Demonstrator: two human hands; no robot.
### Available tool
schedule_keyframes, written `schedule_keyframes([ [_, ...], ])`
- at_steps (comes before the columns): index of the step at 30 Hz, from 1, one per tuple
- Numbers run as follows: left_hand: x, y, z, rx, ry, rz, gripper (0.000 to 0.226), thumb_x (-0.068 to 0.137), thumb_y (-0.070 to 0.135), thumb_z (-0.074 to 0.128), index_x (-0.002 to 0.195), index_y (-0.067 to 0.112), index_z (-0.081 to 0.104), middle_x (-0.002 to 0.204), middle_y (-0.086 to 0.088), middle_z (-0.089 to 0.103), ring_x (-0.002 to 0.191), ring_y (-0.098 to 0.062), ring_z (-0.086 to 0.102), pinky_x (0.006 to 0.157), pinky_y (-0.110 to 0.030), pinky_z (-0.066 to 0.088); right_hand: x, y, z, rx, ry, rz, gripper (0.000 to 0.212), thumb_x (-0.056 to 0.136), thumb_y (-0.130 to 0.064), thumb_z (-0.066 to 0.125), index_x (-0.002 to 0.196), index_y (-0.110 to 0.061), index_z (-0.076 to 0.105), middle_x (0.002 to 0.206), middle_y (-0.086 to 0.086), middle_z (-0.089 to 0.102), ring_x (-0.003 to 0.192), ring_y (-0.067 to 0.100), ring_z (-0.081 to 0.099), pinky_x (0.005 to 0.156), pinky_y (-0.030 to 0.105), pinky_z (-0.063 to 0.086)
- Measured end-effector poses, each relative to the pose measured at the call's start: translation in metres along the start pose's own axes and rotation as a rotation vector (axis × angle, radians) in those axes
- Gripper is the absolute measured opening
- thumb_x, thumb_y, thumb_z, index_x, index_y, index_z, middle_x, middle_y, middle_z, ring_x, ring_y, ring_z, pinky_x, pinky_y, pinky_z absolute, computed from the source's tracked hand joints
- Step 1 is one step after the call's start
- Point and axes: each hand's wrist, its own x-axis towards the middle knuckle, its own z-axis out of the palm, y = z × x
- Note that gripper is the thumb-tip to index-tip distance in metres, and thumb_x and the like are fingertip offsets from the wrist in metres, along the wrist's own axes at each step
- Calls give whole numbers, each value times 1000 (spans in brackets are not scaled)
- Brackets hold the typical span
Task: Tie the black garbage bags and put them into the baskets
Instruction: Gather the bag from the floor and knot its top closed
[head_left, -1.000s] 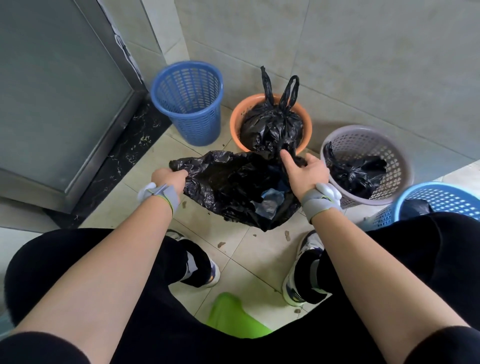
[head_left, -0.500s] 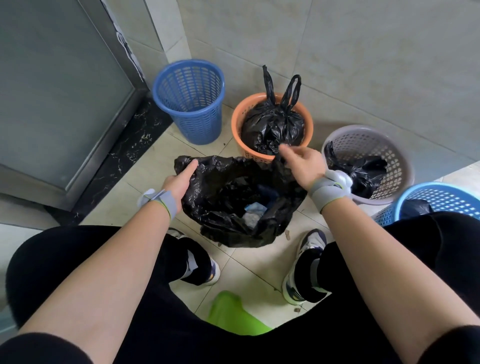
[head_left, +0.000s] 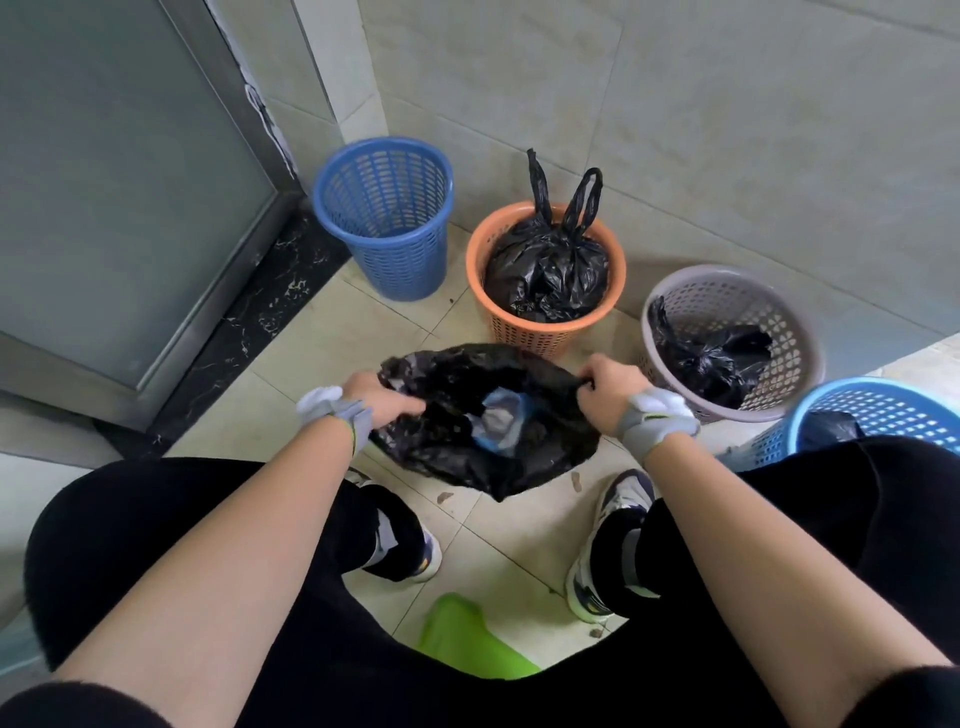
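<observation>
Risk: uneven pulling could be tearing the thin film, spilling contents onto the floor (head_left: 519, 535). My left hand (head_left: 371, 397) and right hand (head_left: 608, 387) are each gripping opposite rim edges of the garbage bag (head_left: 467, 457), holding it low, just nearer than the orange basket (head_left: 545, 332). Bag is looking black, crinkled, mouth gaping, bluish scrap inside.

The light blue basket (head_left: 872, 385) runs off the right edge, its bag (head_left: 831, 431) half hidden.
</observation>
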Motion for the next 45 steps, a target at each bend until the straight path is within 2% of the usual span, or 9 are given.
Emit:
schedule_keyframes([
  [4,-10,20,-7,-467,494,155,48,89,22,60,133,8,45,102,-4,51,90,-23,49,75,-31,37,3,-7,-13,503,402,39,11,92,-30,51,102,-26,49,82,-7,60,75,24,58,69,30,42],
  [7,-12,26,-17,-458,658,247,36,90,17,55,124,12,48,89,-5,55,71,-23,49,62,-30,38,10,-8,-16,401,355,25,28,90,-47,47,109,-27,52,80,-4,63,68,24,59,66,34,47],
  [12,1,16,-16,300,420,245,33,86,12,55,119,14,46,79,-10,62,64,-27,57,56,-35,47,16,-7,-13,287,239,-19,27,89,-43,49,106,-29,64,91,0,66,79,26,55,72,31,42],
  [20,1,24,-1,-639,129,33,32,50,29,72,70,15,51,69,-8,53,68,-21,52,62,-34,42,11,-37,29,528,136,-141,36,90,-50,64,97,-16,54,86,6,68,69,23,66,72,37,54],
  [25,-12,29,-2,-465,127,336,46,77,20,75,60,18,33,57,4,30,54,-14,29,53,-26,25,22,-66,66,139,-311,-234,149,39,-78,81,154,-26,2,140,7,50,127,23,52,109,40,42],
  [27,-14,30,-6,-488,-3,397,38,75,18,77,64,20,40,62,5,39,61,-15,35,62,-28,30,26,-80,81,-12,-392,-289,137,48,-77,77,154,-32,4,141,5,52,127,26,54,102,42,47],
  [31,-9,33,-12,-509,-55,495,23,71,12,72,74,26,54,73,-1,51,67,-16,44,68,-31,39,26,-91,105,-246,-336,-404,38,89,-49,57,125,-36,61,122,2,66,109,30,64,76,33,49],
  [38,8,39,-22,-704,269,471,40,75,0,70,99,27,53,84,-1,64,67,-12,53,67,-27,50,26,-67,117,-187,-352,-254,40,92,-52,40,117,-28,61,119,5,65,104,35,64,80,38,50],
  [45,38,6,-11,-630,31,278,100,69,59,77,148,20,30,131,9,49,121,-7,47,105,-32,37,43,-34,86,245,-108,-131,28,93,-39,45,110,-19,55,90,11,65,88,37,62,75,38,51],
])
